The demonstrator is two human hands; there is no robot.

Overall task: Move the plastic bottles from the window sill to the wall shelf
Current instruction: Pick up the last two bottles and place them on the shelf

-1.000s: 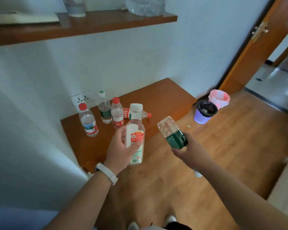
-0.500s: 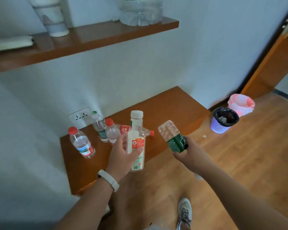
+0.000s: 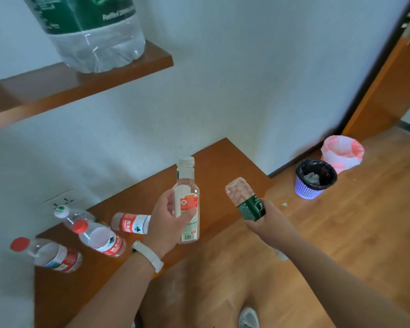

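Observation:
My left hand (image 3: 168, 223) grips a clear bottle with a white cap and a red-and-white label (image 3: 187, 200), held upright over the low wooden ledge (image 3: 225, 162). My right hand (image 3: 268, 223) holds a green-labelled bottle (image 3: 245, 198) with its base pointing up and away. Several small bottles rest on the ledge at the left: two red-capped ones (image 3: 50, 255) (image 3: 100, 239), a green-capped one (image 3: 71, 215) and one lying down (image 3: 131, 223). The wooden wall shelf (image 3: 100, 76) hangs above, upper left, carrying a very large green-labelled water bottle (image 3: 90, 31).
A wall socket (image 3: 62, 197) sits behind the small bottles. A purple basket with a black liner (image 3: 315, 178) and a pink-bagged bin (image 3: 342, 153) stand on the wooden floor at the right. An orange door (image 3: 393, 74) is at the far right. My shoe (image 3: 249, 318) shows below.
The view has moved closer to the wall and risen, so the shelf and big bottle loom larger. Both hands still hold their bottles and have risen slightly toward the shelf.

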